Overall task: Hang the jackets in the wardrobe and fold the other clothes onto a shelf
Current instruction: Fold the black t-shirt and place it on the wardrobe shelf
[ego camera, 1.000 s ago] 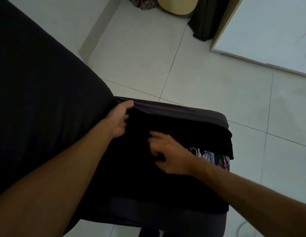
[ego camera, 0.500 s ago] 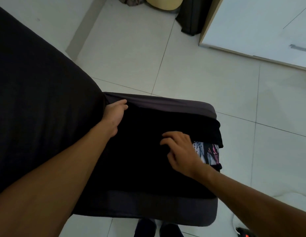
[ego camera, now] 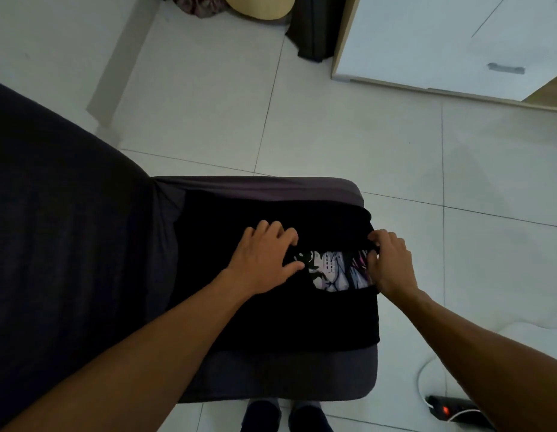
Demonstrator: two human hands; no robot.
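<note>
Folding the black shirt [ego camera: 271,310] on the dark seat [ego camera: 271,378], the left hand [ego camera: 264,260] presses flat with straight fingers. The right hand [ego camera: 391,261] pinches the folded edge. If that grip slips, the fold could flop open.

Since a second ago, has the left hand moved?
Yes. The left hand left the seat's back corner for the printed patch mid-shirt, toward the seat's open side.

Bare forearms [ego camera: 165,332], no sleeves, dark shoes [ego camera: 261,416]

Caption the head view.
Left hand presses black printed T-shirt on dark seat; right hand pinches its fold.
</note>
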